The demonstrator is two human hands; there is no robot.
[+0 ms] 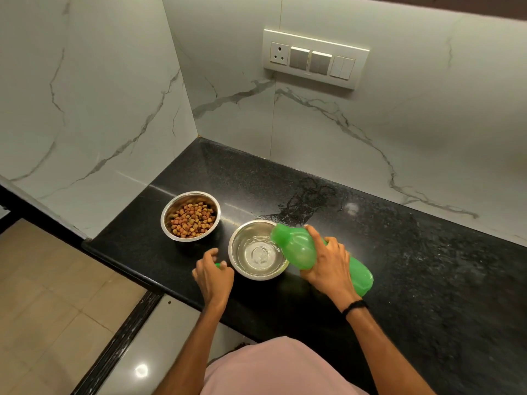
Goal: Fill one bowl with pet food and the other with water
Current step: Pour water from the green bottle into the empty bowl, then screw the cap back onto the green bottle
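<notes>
Two steel bowls sit close together, not touching, on the black counter (399,252) near its left end. The first bowl (190,215), farther back and left, holds brown pet food (192,219). The second bowl (258,249), nearer the front edge, has a shallow pool of water (261,253). One green bottle (322,258) is tilted with its neck over this bowl's right rim, the right hand (328,266) wrapped around its body. The left hand (214,276), just left of that bowl, curls its fingers around a small green cap (217,265). A wet patch (302,206) lies behind the bowls.
</notes>
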